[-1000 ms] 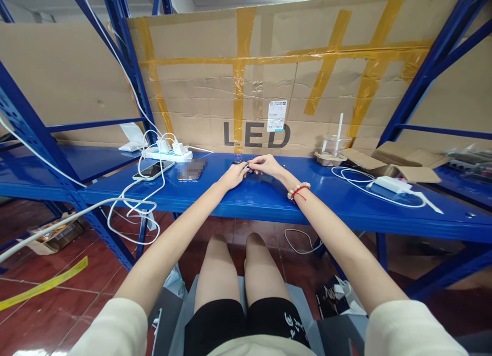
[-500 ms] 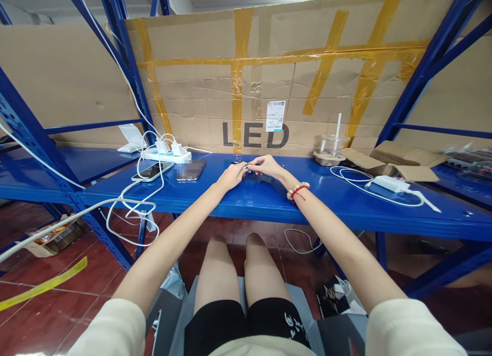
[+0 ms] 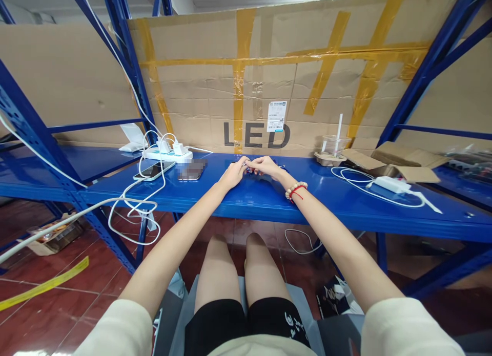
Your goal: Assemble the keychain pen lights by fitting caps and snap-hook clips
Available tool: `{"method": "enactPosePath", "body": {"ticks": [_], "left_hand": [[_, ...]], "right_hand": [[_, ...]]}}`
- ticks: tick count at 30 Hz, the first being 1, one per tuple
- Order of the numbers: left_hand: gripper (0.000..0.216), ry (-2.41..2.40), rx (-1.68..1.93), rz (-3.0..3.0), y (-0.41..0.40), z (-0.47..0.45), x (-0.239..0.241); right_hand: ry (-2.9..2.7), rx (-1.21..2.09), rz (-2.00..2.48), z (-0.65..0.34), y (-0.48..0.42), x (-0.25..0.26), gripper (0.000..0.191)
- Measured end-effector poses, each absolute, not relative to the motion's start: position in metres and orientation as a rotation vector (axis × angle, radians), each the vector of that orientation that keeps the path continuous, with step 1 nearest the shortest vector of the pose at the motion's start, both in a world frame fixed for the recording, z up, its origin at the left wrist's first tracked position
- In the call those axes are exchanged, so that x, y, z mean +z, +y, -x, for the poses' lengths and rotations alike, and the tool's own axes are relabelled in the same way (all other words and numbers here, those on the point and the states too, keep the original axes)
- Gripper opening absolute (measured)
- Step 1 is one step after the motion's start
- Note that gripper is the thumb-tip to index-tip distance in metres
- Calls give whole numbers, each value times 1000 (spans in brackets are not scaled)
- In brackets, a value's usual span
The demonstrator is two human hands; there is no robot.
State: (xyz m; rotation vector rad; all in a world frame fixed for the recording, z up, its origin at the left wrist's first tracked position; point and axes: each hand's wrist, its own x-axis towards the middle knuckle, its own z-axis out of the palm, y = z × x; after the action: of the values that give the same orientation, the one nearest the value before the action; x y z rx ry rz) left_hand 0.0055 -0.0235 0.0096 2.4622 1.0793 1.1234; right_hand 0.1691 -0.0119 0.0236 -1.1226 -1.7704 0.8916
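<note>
Over the middle of the blue tabletop (image 3: 246, 202), my left hand (image 3: 232, 173) and my right hand (image 3: 266, 166) meet at the fingertips. Both are closed, with bent fingers pinched around something small and dark that is too tiny and covered to name. A few small dark pieces (image 3: 284, 168) show on the tabletop just behind my right wrist. A beaded bracelet with a red string (image 3: 295, 190) circles that wrist.
Left of my hands lie a blurred-out phone (image 3: 191, 170), another phone (image 3: 154, 171) and a white power strip (image 3: 169, 154) with looping cables. To the right stand a clear cup with a straw (image 3: 333, 145), a white adapter (image 3: 392, 184) and an opened cardboard box (image 3: 395, 159). Taped cardboard (image 3: 200, 89) walls the back.
My left fingers have lifted and curled more at the fingertips, and my right hand has shifted slightly. More of the small dark pieces show behind my right wrist.
</note>
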Motion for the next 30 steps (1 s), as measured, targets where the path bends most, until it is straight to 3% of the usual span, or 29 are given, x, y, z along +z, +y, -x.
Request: {"method": "enactPosePath", "body": {"ticks": [6,14,30], "left_hand": [[27,1173,1096,-2420,-12,-5,5],[28,1428,1175,-2247,-12,-4,6],[37,1793,1301,-2071,-28,-7,21]], "right_hand": [[-1624,834,1132,-174,-3,26,54],[-1265,526,1200,-198,18,22,65],[-1176,448,1281,-203,24,18,63]]}}
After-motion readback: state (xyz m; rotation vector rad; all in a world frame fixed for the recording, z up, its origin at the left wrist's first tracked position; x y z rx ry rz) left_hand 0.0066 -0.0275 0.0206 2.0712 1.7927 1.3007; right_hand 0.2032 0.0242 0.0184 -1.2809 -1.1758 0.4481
